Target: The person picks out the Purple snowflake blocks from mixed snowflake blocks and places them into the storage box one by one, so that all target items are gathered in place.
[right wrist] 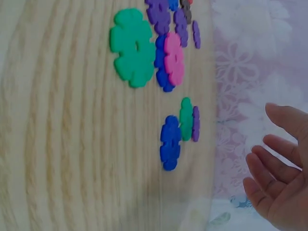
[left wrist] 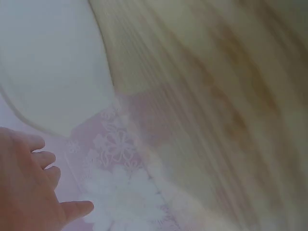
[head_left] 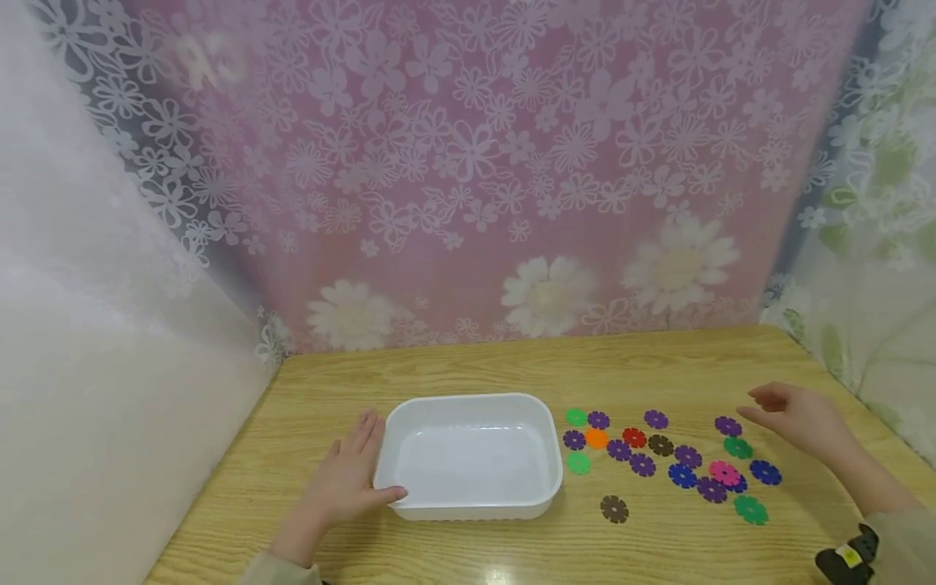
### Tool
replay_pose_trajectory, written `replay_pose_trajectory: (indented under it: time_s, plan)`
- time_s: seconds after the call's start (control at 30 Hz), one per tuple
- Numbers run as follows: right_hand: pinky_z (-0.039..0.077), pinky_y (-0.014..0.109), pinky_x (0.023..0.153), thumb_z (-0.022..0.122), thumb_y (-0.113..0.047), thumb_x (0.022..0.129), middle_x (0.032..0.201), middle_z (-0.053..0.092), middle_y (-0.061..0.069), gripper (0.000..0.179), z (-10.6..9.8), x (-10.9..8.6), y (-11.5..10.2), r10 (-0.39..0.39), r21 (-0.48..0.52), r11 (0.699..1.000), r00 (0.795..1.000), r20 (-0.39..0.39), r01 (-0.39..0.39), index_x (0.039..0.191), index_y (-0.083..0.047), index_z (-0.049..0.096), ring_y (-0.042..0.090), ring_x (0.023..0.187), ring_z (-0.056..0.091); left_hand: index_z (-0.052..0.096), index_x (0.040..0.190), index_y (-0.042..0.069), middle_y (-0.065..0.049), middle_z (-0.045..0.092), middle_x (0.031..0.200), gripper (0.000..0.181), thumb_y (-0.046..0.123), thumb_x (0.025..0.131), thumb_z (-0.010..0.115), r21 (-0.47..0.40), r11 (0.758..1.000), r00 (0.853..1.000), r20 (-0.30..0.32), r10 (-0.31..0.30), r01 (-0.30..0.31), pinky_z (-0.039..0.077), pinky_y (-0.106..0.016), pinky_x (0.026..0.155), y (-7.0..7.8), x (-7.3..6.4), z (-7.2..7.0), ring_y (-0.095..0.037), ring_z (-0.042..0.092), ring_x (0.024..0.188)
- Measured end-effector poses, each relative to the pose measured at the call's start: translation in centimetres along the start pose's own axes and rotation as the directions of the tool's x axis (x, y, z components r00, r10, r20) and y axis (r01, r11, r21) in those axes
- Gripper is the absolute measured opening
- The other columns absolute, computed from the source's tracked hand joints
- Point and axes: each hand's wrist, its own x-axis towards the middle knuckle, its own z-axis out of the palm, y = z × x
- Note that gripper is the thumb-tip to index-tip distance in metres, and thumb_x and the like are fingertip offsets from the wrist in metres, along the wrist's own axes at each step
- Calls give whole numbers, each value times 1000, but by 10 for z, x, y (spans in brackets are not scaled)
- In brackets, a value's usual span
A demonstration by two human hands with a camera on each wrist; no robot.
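Note:
A white rectangular basin [head_left: 468, 513] stands on the table with nothing inside it. My left hand [head_left: 344, 479] lies at its left side, fingers straight and the thumb touching the front left corner; the left wrist view shows that hand [left wrist: 29, 183] with spread fingers. To the basin's right are scattered flat notched plastic discs, among them a pink disc [head_left: 725, 473], an orange disc [head_left: 596, 439] and a red disc [head_left: 634, 438]. My right hand [head_left: 808, 418] hovers beyond their right end, fingers loosely bent and holding nothing. The purple disc [head_left: 728, 426] is nearest to it.
The wooden table [head_left: 468, 370] reaches back to a pink floral curtain [head_left: 468, 203]. Pale curtains hang at the left [head_left: 132, 366] and right. A brown disc [head_left: 614, 509] lies nearer the front, apart from the others. A dark strap item [head_left: 848, 556] sits at the right sleeve.

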Motion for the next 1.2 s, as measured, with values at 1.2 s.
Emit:
replay_pose_trajectory:
  time_s: [1.2]
  plan:
    - [45,41,64,73,-18,71,76,54,6,30,34,31,29,8,9,1000,977,213,-10,82,3,55,23,69,48,11,142,4,-8,5,147,107,72,69,49,-40,997,986,152,68,-62,18,-60,94,4,8,5,-21,4,133]
